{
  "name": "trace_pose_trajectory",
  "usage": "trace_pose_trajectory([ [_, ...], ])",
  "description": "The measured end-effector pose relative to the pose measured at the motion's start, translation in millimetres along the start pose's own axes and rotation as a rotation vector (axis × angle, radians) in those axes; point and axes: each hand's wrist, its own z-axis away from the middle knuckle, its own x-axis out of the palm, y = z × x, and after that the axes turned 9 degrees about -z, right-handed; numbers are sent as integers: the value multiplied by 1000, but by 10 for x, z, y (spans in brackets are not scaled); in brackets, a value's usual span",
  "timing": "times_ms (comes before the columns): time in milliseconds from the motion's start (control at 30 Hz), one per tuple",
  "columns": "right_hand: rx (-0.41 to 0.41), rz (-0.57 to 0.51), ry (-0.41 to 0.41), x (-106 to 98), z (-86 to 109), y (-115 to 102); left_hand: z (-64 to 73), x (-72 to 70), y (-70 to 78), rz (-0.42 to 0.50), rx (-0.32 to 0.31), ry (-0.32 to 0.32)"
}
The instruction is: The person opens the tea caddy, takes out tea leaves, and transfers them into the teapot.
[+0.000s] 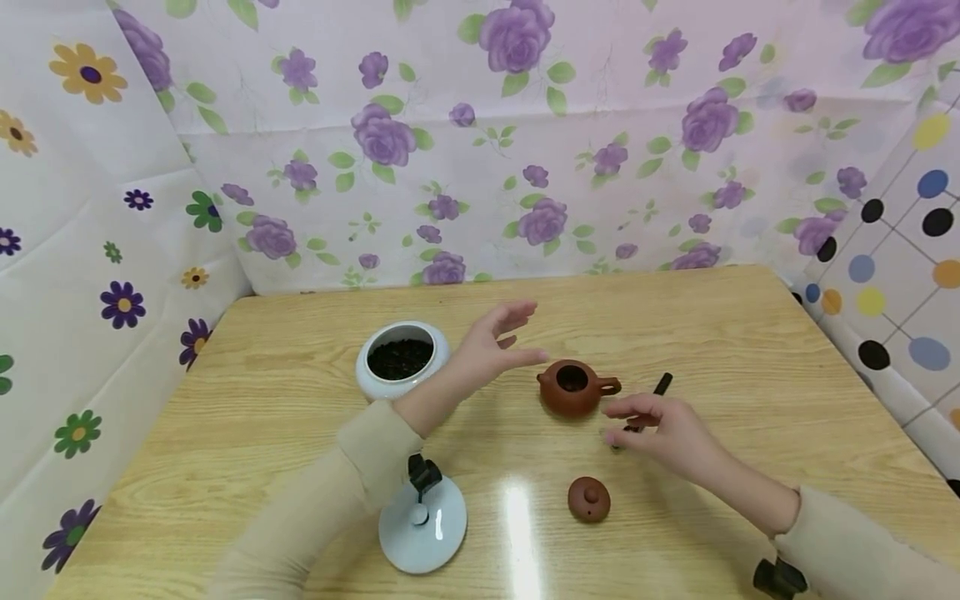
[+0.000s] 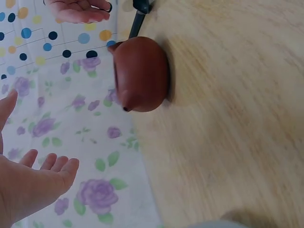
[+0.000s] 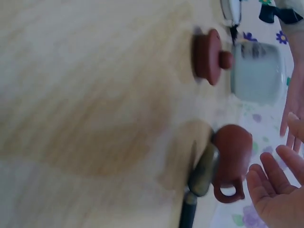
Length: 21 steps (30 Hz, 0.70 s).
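Observation:
A reddish-brown clay teapot (image 1: 570, 402) stands uncovered, dark matter inside, its handle to the right. My left hand (image 1: 487, 350) hovers left of its spout, thumb and fingers spread, holding nothing. To the teapot's lower right, my right hand (image 1: 667, 432) hangs with fingers slightly bent and apart from the thumb. Beneath that hand lies a dark-handled spoon-like scoop (image 3: 204, 171), partly hidden in the head view. Nearer me rests the teapot's round lid (image 1: 589, 500), knob up. Behind my left forearm is a white jar (image 1: 372, 385) of dark loose leaves.
The jar's pale lid (image 1: 435, 546) lies near the front, partly under my left sleeve. A wooden table (image 1: 750, 350) carries everything. Flowered cloth (image 1: 480, 192) hangs along the back, and a dotted cloth (image 1: 900, 275) borders the right side.

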Motion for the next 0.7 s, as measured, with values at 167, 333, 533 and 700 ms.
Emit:
trace_pose_trajectory([
  [167, -63, -2, -63, 102, 76, 32, -77, 147, -104, 17, -45, -24],
  [333, -121, -4, -149, 185, 132, 103, -99, 264, -201, 3, -79, -77],
  [533, -166, -6, -225, 257, 163, 181, -130, 376, -266, -20, -113, -145],
  [700, -218, -15, -258, 305, 189, 220, -146, 448, -333, -32, -132, -184],
])
